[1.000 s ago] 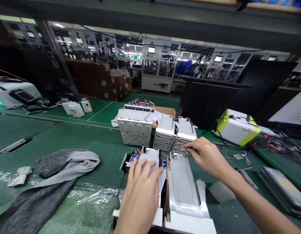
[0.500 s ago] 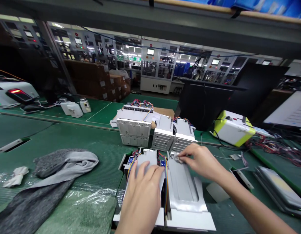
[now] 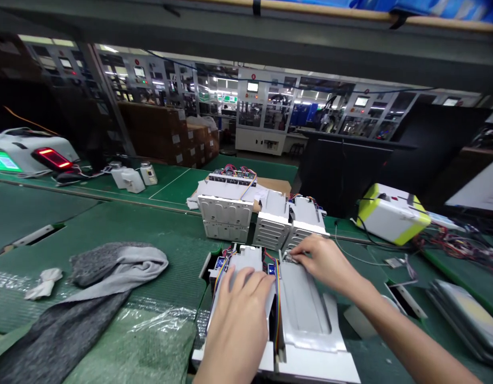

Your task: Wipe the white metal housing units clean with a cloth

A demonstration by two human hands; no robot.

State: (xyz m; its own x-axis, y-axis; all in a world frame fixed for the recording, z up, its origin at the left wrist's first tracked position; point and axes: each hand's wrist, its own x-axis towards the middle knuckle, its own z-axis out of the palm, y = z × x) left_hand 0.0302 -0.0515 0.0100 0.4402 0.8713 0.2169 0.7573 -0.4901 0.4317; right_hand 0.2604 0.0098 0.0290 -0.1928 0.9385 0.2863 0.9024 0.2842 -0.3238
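Note:
Two grey plastic housings lie side by side on the green bench in front of me. My left hand (image 3: 240,314) rests flat on the left housing (image 3: 246,258), fingers stretched out along its top. Coloured ribbon wires (image 3: 275,298) run down the gap between the two. My right hand (image 3: 324,261) is at the far end of the right housing (image 3: 306,314), its fingers pinched on a small metal part (image 3: 291,257) there. Behind them stand more grey housings (image 3: 224,210), stacked and side by side.
A grey cloth (image 3: 106,274) and clear plastic film (image 3: 150,330) lie at my left. A white and yellow-green box (image 3: 392,213) with tangled wires sits at the right, dark flat trays (image 3: 466,317) nearer me. Small white bottles (image 3: 132,178) stand at the back left.
My right hand has drawn back from the rear housings to the far end of the right housing, pinching a small part. The left hand stayed put.

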